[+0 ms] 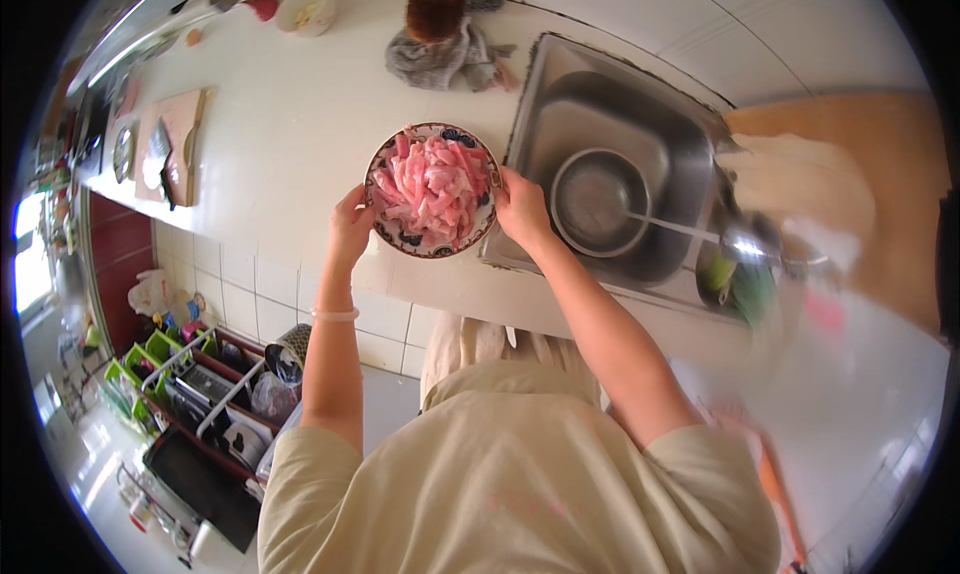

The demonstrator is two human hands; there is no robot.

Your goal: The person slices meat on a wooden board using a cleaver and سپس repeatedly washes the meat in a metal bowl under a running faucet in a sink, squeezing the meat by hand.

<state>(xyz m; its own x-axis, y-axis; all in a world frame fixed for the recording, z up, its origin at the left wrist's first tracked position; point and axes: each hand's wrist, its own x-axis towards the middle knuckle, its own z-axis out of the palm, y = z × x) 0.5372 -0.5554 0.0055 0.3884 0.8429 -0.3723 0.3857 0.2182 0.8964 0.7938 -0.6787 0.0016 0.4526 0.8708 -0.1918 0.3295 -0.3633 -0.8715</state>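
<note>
A round patterned plate (411, 241) with a dark decorated rim carries a heap of raw meat strips (431, 184). My left hand (352, 225) grips its left edge, and my right hand (521, 205) grips the right edge beside the sink. Both hold the plate over the white countertop (285, 123), near the counter's front edge; whether its underside touches the surface cannot be told. To the right, a round metal bowl or pan (600, 202) stands in the stainless steel sink (630, 86), with a thin stream or rod shape across its rim.
A cutting board (196, 150) with a cleaver (159, 161) lies at the far left. Behind the plate are a grey cloth (424, 63) and a brown brush (435, 11). A bowl (306, 9) stands at the back. A storage rack (202, 379) is at lower left.
</note>
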